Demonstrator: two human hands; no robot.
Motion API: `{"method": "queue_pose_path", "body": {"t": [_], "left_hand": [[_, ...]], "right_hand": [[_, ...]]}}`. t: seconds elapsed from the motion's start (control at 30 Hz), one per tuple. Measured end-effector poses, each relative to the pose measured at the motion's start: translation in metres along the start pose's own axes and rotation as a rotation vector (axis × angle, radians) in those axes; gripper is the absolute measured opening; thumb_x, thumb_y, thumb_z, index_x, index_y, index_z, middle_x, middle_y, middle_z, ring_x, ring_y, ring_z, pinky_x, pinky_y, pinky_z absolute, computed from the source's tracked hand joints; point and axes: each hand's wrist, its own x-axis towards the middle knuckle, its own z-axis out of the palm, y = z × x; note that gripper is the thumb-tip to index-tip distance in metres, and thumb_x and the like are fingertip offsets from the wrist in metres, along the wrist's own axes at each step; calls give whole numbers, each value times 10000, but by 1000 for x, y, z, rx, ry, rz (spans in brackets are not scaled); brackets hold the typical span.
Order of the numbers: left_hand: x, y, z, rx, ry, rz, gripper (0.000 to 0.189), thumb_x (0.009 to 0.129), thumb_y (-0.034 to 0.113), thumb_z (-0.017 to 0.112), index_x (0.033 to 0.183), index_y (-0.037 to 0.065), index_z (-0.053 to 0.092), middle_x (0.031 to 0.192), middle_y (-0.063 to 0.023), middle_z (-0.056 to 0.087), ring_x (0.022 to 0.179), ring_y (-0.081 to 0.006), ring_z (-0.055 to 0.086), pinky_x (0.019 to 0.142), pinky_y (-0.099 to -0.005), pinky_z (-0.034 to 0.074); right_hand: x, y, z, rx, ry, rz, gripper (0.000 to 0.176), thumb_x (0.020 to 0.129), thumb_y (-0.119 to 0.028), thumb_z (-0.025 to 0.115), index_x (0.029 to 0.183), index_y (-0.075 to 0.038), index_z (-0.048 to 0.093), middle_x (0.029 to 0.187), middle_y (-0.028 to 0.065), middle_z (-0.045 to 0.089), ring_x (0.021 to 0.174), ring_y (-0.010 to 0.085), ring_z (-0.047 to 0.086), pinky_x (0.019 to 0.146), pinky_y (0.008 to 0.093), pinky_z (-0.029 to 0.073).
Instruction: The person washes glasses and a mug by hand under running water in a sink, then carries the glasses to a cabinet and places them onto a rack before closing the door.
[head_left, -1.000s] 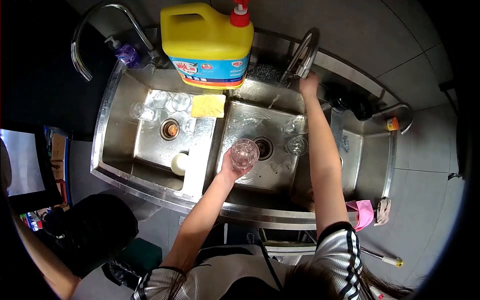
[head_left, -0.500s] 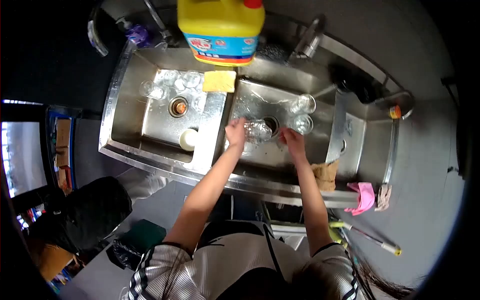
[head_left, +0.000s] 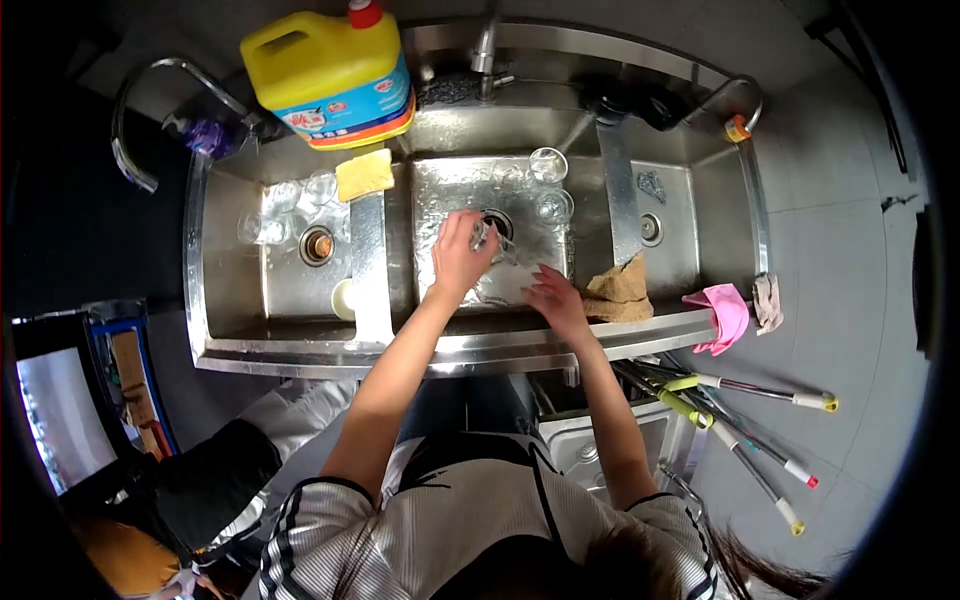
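Observation:
Over the drain [head_left: 497, 222] of the middle sink basin, my left hand [head_left: 460, 255] is wrapped round a clear glass [head_left: 487, 238] that lies tilted on its side. My right hand [head_left: 555, 300] is just to the lower right of that glass, fingers apart and holding nothing that shows. Beyond my hands, two more clear glasses [head_left: 548, 165] stand one behind the other on the wet basin floor. Motion blurs the far end of the held glass.
In the left basin are several clear glasses [head_left: 268, 230] and a white cup [head_left: 343, 298]. A yellow sponge [head_left: 365, 175] lies on the divider, below a large yellow jug [head_left: 330, 80]. A brown cloth [head_left: 622, 290] and a pink cloth [head_left: 722, 315] hang to the right.
The view has shifted, so the jug appears further left. My left hand has turned the glass to a different tilt. My right hand has opened and drawn back toward me.

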Motion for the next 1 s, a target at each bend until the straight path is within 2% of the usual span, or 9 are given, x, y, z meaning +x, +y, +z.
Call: {"method": "queue_pose_path", "body": {"t": [0.03,0.27,0.33,0.43,0.53,0.67,0.77,0.87,1.0], "left_hand": [[-3,4,2,-63,-46,-11,210,677,113,670,849,46,571,875,-88,571,779,-276,566,635,-353,473],[-31,35,13,-188,-284,73,229,685,117,676,886,42,595,927,-110,572,815,-268,589,651,-333,501],[-33,39,15,-182,-332,239,234,680,127,674,890,55,599,927,-93,568,816,-255,590,637,-335,508],[-31,55,15,-233,-327,321,245,666,120,675,892,63,599,943,-85,572,793,-248,594,618,-326,512],[-31,60,17,-252,-382,389,250,672,119,671,904,58,599,977,-84,573,785,-248,600,612,-325,514],[-35,43,34,-352,-487,204,274,800,184,605,1033,44,569,1012,-91,568,819,-220,585,671,-314,491],[-31,5,68,-689,-480,-424,270,919,221,444,1078,27,544,1008,-69,592,812,-144,561,679,-273,449],[-18,-35,108,-252,-578,-458,305,830,236,560,953,-43,564,789,-133,597,778,-210,595,684,-283,446],[-4,-69,176,-194,-719,-533,420,753,319,621,912,-64,555,754,-150,602,676,-240,615,609,-322,480]], "right_hand": [[-6,-18,4,-10,-7,67,795,680,-206,749,1306,0,303,1219,114,461,1071,193,470,852,300,420],[-2,-6,8,-289,-69,-137,963,602,-268,781,1332,9,218,1316,200,320,1183,308,368,960,380,335],[-9,-7,8,-285,-35,-86,925,587,-232,779,1309,12,254,1288,204,346,1175,316,378,957,373,334],[-18,-19,9,-150,111,-334,791,583,-203,774,1221,20,363,1180,196,442,1089,295,462,919,345,369],[-22,-25,4,-176,112,-278,725,571,-235,780,1153,16,428,1076,173,520,1004,278,524,836,341,425],[-24,-29,-2,-339,189,-212,655,568,-285,782,1072,6,482,928,146,582,877,271,579,747,336,459],[-24,-15,-5,-274,251,-14,659,554,-344,788,1032,2,496,842,125,595,792,237,594,709,314,465],[-32,-3,-9,227,297,58,479,652,-190,765,993,13,498,873,76,596,791,117,567,695,257,458],[-43,-7,-15,338,329,133,421,702,-79,717,1020,16,459,916,64,582,797,113,559,714,247,457]]}}
